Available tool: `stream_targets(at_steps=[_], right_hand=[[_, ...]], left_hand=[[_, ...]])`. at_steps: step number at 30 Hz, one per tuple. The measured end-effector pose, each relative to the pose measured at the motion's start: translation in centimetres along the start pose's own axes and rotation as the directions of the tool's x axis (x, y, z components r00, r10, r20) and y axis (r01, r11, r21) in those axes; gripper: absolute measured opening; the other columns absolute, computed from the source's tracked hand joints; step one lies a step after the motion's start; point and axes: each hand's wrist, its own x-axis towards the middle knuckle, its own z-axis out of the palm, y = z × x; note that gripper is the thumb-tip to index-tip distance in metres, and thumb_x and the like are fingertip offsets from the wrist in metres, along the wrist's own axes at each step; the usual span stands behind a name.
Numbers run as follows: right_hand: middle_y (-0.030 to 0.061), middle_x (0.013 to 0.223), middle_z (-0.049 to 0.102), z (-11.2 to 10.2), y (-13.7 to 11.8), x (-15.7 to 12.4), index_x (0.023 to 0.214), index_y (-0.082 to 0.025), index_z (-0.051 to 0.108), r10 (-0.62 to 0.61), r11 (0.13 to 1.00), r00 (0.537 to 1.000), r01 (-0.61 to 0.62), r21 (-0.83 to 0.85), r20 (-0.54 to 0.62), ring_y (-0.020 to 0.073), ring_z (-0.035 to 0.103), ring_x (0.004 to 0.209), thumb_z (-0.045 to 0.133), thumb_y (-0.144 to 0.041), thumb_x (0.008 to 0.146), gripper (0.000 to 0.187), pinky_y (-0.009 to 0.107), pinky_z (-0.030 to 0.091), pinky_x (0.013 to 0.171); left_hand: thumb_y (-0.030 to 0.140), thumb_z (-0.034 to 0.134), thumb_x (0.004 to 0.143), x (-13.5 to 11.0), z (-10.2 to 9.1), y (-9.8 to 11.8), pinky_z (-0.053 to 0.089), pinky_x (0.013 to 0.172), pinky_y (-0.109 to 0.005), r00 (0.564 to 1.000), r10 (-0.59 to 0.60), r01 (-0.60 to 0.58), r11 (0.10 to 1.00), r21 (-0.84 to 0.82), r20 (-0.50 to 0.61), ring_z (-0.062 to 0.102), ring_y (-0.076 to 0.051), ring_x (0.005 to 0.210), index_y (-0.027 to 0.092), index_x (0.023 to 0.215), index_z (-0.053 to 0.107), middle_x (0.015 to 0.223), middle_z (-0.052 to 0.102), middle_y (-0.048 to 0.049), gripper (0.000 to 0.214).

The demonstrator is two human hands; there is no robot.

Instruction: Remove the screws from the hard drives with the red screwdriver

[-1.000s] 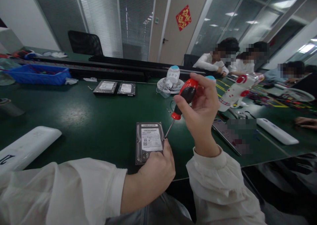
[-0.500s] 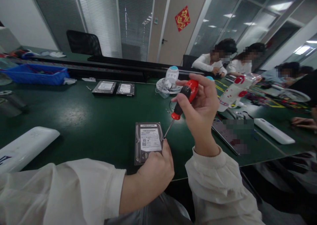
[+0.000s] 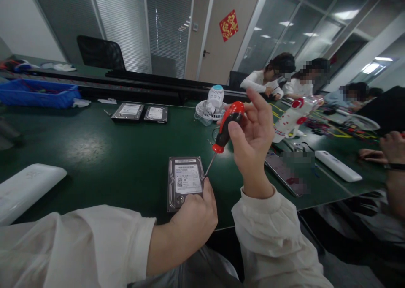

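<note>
A hard drive (image 3: 186, 179) with a white label lies flat on the green table in front of me. My left hand (image 3: 198, 210) is closed over its lower right corner, the index finger reaching along the right edge. The thumb is hidden. In my right hand (image 3: 255, 146) is a red and black screwdriver (image 3: 228, 126), tilted, its handle between thumb and fingers. Its shaft slants down to that edge, and the tip meets it beside my left index fingertip. Whether a screw sits under the tip is too small to tell.
Two more hard drives (image 3: 128, 111) lie farther back, near a small white fan (image 3: 216, 97). A blue bin (image 3: 38, 94) stands at the back left. White cases (image 3: 338, 166) and a phone (image 3: 283, 173) flank my arms. Co-workers (image 3: 257, 80) sit on the right.
The whole view has shifted slightly, so most things appear farther left. The screwdriver handle has turned a little in my right hand, whose index finger is more raised. A co-worker's hand shows more at right.
</note>
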Motion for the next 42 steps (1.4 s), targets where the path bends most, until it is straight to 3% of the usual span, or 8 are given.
stream_targets(at_steps=[4, 10, 14, 17, 26, 34, 39, 42], right_hand=[[0.0043, 0.121, 0.064, -0.01, 0.01, -0.05, 0.129, -0.035, 0.053, 0.009, 0.997, 0.999, -0.013, 0.074, 0.049, 0.0245, 0.068, 0.116, 0.049, -0.047, 0.097, 0.035, 0.051, 0.063, 0.093], [0.0018, 0.109, 0.064, 0.23, -0.49, 0.16, 0.118, -0.032, 0.052, -0.029, 0.999, 0.999, 0.028, -0.026, -0.032, 0.0206, 0.07, 0.103, 0.067, -0.046, 0.088, 0.035, 0.044, 0.063, 0.087], [0.0029, 0.119, 0.069, 0.07, -0.08, 0.16, 0.121, -0.035, 0.041, 0.027, 0.998, 0.999, -0.029, 0.051, 0.046, 0.0217, 0.072, 0.106, 0.053, -0.052, 0.095, 0.033, 0.047, 0.063, 0.087], [0.0027, 0.12, 0.071, -0.15, 0.32, 0.15, 0.12, -0.035, 0.039, 0.003, 0.995, 0.998, -0.009, 0.097, 0.06, 0.0225, 0.073, 0.106, 0.048, -0.055, 0.096, 0.032, 0.05, 0.062, 0.089], [0.0011, 0.1, 0.059, -0.24, -0.08, 0.41, 0.114, -0.031, 0.059, -0.094, 0.988, 0.988, 0.078, -0.136, -0.12, 0.0177, 0.063, 0.087, 0.074, -0.046, 0.082, 0.038, 0.041, 0.059, 0.081], [0.0048, 0.121, 0.064, -0.37, 0.17, 0.06, 0.13, -0.032, 0.056, -0.033, 0.999, 0.999, 0.033, -0.008, -0.028, 0.0227, 0.069, 0.107, 0.05, -0.043, 0.097, 0.035, 0.047, 0.061, 0.089], [0.0022, 0.106, 0.062, -0.28, 0.16, 0.35, 0.117, -0.032, 0.063, -0.12, 0.98, 0.986, 0.1, -0.171, -0.114, 0.0196, 0.063, 0.096, 0.074, -0.04, 0.082, 0.037, 0.041, 0.059, 0.083], [0.002, 0.106, 0.063, -0.4, 0.18, 0.34, 0.117, -0.031, 0.064, -0.121, 0.978, 0.986, 0.098, -0.187, -0.115, 0.0197, 0.062, 0.095, 0.075, -0.035, 0.082, 0.037, 0.041, 0.057, 0.085]], left_hand=[[0.015, 0.053, 0.089, 0.09, -0.16, -0.03, 0.051, 0.045, -0.026, 0.999, -0.011, 0.011, 1.0, -0.022, 0.033, 0.069, -0.019, 0.056, -0.006, 0.136, 0.058, 0.137, 0.052, -0.0401, 0.052], [0.015, 0.055, 0.09, 0.31, -0.36, -0.17, 0.051, 0.044, -0.026, 0.999, -0.019, 0.022, 0.997, -0.068, 0.05, 0.071, -0.021, 0.059, -0.006, 0.136, 0.058, 0.135, 0.051, -0.0418, 0.051], [0.017, 0.058, 0.09, 0.34, -0.3, -0.14, 0.05, 0.045, -0.025, 0.998, -0.027, 0.032, 0.995, -0.098, 0.053, 0.07, -0.02, 0.059, -0.005, 0.136, 0.059, 0.136, 0.051, -0.0426, 0.051], [0.017, 0.058, 0.09, 0.21, -0.16, -0.08, 0.049, 0.044, -0.024, 0.999, -0.013, 0.016, 0.995, -0.095, 0.036, 0.068, -0.017, 0.056, -0.005, 0.136, 0.059, 0.136, 0.052, -0.0422, 0.051], [0.015, 0.053, 0.086, 0.07, 0.29, 0.11, 0.048, 0.043, -0.027, 0.999, -0.023, 0.023, 1.0, -0.005, -0.038, 0.066, -0.019, 0.054, -0.006, 0.134, 0.06, 0.134, 0.056, -0.0395, 0.053], [0.014, 0.053, 0.086, 0.01, 0.26, 0.21, 0.05, 0.044, -0.027, 0.998, -0.021, 0.022, 1.0, 0.011, -0.052, 0.069, -0.021, 0.059, -0.006, 0.133, 0.061, 0.134, 0.056, -0.0389, 0.052], [0.015, 0.055, 0.086, 0.1, 0.24, 0.21, 0.051, 0.044, -0.029, 0.999, -0.013, 0.014, 1.0, 0.015, -0.051, 0.068, -0.021, 0.055, -0.008, 0.132, 0.061, 0.132, 0.056, -0.0409, 0.052], [0.016, 0.055, 0.086, 0.2, 0.14, 0.16, 0.051, 0.044, -0.028, 0.999, -0.01, 0.01, 1.0, 0.001, -0.038, 0.068, -0.021, 0.055, -0.008, 0.132, 0.06, 0.132, 0.055, -0.0411, 0.053]])
